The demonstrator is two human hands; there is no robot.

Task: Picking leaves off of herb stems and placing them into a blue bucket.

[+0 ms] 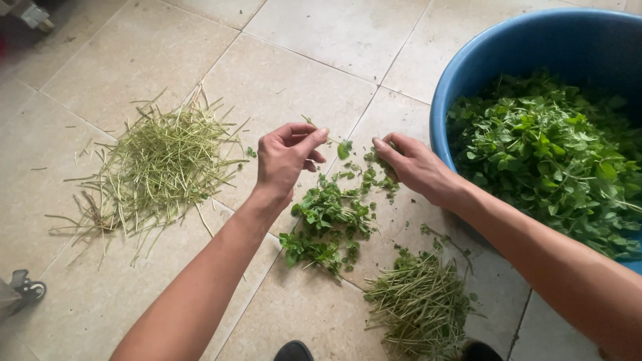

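My left hand [286, 157] pinches a thin green stem [332, 139] between thumb and fingers, above the tiled floor. My right hand [412, 164] grips the leafy end of the sprig [374, 164], fingers closed around the leaves. The two hands are close together, a leaf [344, 148] hanging between them. Below them lies a small heap of plucked green leaves [328, 224] on the tiles.
A large blue basin [508, 47] full of leafy greens [555, 154] stands at the right. A spread pile of bare stems [160, 167] lies at the left, a smaller bundle of stems [421, 304] near the bottom. Shoe tips [293, 351] show at the lower edge.
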